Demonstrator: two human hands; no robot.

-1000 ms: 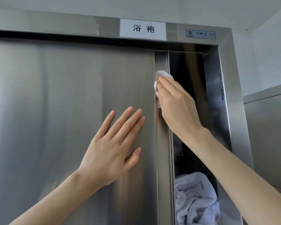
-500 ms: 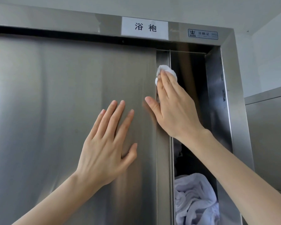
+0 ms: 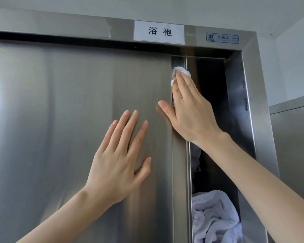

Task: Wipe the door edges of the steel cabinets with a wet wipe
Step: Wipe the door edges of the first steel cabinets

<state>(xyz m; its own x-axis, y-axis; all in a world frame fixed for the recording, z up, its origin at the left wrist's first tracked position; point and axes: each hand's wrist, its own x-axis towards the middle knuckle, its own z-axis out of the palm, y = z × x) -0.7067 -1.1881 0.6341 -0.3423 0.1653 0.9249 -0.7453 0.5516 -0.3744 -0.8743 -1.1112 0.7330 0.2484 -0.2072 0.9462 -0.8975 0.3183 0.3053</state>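
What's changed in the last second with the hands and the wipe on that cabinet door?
The right hand slid the wet wipe up the door edge, nearly to the top, and its thumb spread onto the door. The left hand stayed flat on the door; towels unmoved.

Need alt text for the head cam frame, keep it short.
The right hand presses a white wipe against the steel door edge near its top, fingers straight. The left hand lies flat on the door face. White towels show in the open gap alongside.
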